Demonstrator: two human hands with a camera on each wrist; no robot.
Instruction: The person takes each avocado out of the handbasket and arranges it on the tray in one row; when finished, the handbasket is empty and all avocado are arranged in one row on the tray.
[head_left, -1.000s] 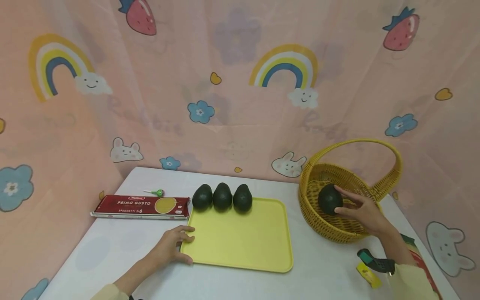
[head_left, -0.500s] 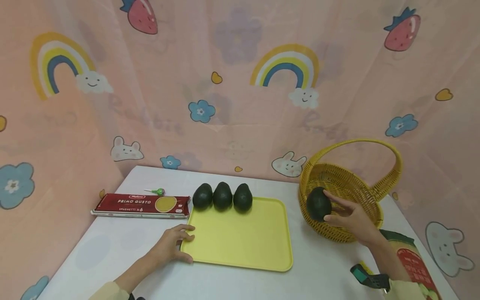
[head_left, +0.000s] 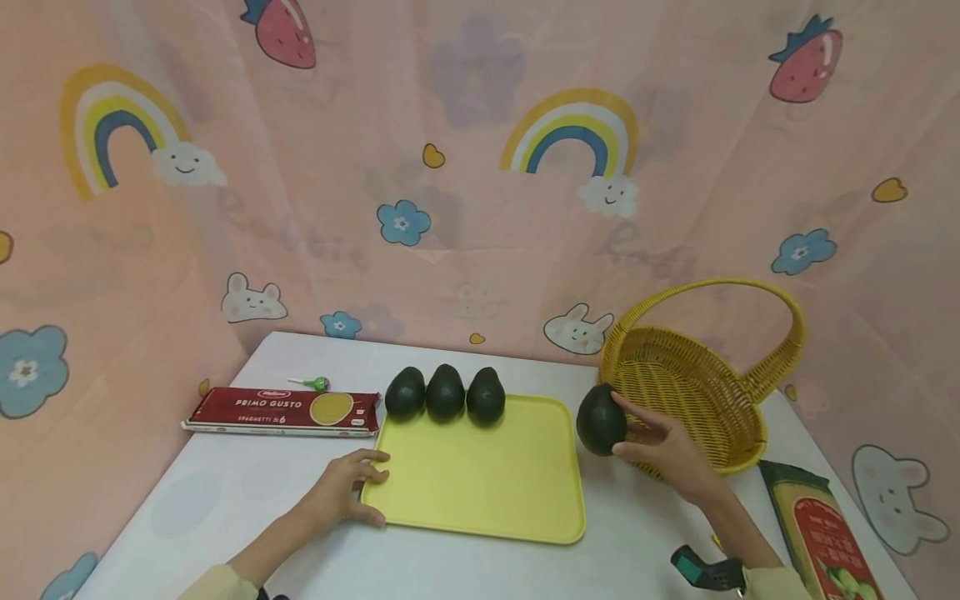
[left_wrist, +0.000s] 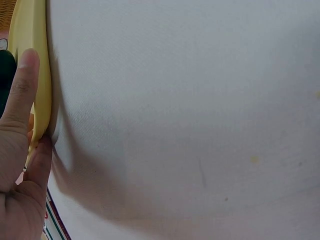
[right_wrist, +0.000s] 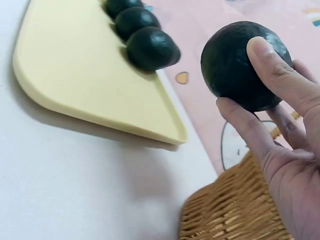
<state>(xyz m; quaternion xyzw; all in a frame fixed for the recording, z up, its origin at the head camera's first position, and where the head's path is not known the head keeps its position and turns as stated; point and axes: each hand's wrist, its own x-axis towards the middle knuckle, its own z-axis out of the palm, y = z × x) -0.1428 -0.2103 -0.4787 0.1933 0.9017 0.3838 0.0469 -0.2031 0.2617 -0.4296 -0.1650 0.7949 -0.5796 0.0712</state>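
Note:
In the head view, a dark green avocado [head_left: 602, 419] is pinched between the fingers and thumb of my right hand [head_left: 663, 454]. It is just right of the yellow tray [head_left: 487, 492], in front of the basket's left side. Three more avocados stand in a row along the tray's back left edge, the rightmost avocado [head_left: 486, 397] nearest its middle. My left hand [head_left: 337, 487] grips the tray at its front left corner, fingers over the left rim and thumb at the near corner. In the left wrist view, the thumb and a finger lie against the tray's rim [left_wrist: 42, 75].
A yellow wicker basket [head_left: 675, 367] with a tall handle stands at the right, nothing visible inside. A red spaghetti pack [head_left: 281, 412] and a green lollipop [head_left: 320, 384] lie left of the tray. A green and red bag [head_left: 825, 533] lies at the right edge.
My right hand has lifted the avocado out of the basket and carried it left toward the tray. My left hand and the three avocados have stayed in place.

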